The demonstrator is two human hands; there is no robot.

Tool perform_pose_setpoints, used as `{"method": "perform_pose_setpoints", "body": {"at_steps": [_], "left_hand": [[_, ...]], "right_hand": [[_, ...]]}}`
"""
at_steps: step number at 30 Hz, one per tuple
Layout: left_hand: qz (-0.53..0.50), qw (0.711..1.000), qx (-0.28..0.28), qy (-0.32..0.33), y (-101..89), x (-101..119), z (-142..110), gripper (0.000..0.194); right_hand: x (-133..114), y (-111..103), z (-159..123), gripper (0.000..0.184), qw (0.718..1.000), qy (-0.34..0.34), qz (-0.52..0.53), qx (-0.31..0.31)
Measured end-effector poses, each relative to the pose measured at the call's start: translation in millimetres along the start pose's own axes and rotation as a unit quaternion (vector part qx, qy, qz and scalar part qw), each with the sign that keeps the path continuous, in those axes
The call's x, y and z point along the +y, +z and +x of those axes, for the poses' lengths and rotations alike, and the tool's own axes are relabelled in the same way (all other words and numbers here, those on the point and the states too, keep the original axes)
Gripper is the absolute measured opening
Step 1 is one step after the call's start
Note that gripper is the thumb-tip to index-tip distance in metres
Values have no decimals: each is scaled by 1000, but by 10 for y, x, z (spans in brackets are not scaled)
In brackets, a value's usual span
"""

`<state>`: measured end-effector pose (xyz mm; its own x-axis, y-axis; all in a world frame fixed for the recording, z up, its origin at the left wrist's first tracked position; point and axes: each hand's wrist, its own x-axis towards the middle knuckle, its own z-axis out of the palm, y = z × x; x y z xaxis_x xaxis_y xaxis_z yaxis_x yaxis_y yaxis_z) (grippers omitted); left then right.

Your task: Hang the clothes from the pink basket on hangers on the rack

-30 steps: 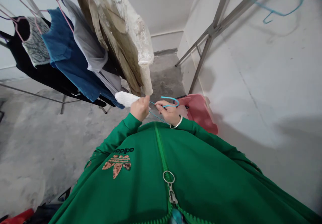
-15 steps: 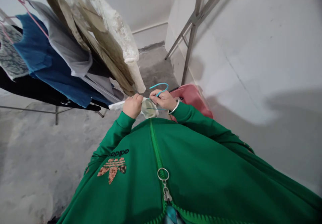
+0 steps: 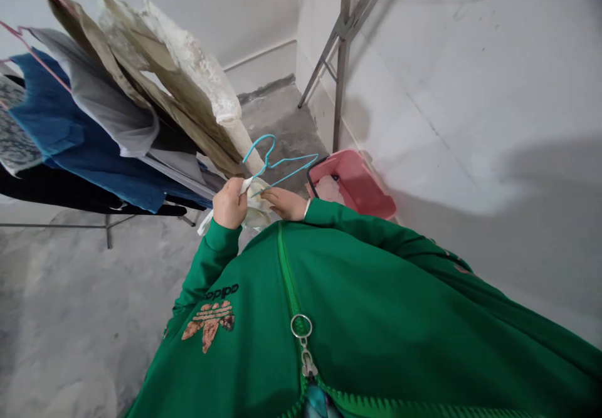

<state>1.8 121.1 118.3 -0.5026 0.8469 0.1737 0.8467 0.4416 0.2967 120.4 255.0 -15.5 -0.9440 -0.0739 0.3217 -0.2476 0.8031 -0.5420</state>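
Clothes (image 3: 47,123) are hanging on a metal rack (image 3: 109,233), and a red basket (image 3: 352,183) is sitting on the floor ahead. A person in a green jacket (image 3: 376,280) is working with a white cloth (image 3: 256,208). A blue wire hanger (image 3: 291,161) is poking up out of it. The left hand (image 3: 229,203) is squeezing the cloth tight, and the right hand (image 3: 286,203) is lying flat and open beside it.

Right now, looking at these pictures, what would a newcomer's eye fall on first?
The bright green zip-up Adidas jacket fills the lower foreground. Just beyond it, the left hand grips a pale garment, beside the right hand and a blue wire hanger. Hanging clothes crowd the upper left, and a pink plastic basket sits by the right wall.
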Motion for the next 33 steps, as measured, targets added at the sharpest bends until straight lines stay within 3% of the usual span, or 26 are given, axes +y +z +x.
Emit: {"method": "perform_pose_setpoints", "body": {"at_steps": [4, 8, 14, 19, 23, 28, 31, 33], "left_hand": [[-36, 999, 36, 15, -124, 23, -68, 21], [-41, 997, 68, -8, -273, -94, -115, 25], [50, 990, 108, -78, -286, -470, -212, 29], [143, 981, 91, -100, -89, -574, -247, 34], [138, 972, 157, -112, -49, -603, -213, 40], [50, 971, 224, -65, -109, -635, -136, 42], [2, 968, 249, -11, -133, -610, -80, 43], [-26, 966, 256, 13, -146, -589, -47, 42]], "right_hand": [[122, 30, 10, 45, 993, 46, -58, -86], [258, -83, -137, 36, 983, 103, -110, -106], [574, -277, -400, 25, 984, 144, -101, -16], [613, -408, -503, 24, 995, 60, -40, 73], [432, -485, -604, 26, 992, 6, 34, 124], [333, -573, -578, 47, 972, 111, -3, 206], [385, -622, -453, 56, 966, 152, -60, 202], [435, -651, -376, 53, 966, 154, -88, 190]]}}
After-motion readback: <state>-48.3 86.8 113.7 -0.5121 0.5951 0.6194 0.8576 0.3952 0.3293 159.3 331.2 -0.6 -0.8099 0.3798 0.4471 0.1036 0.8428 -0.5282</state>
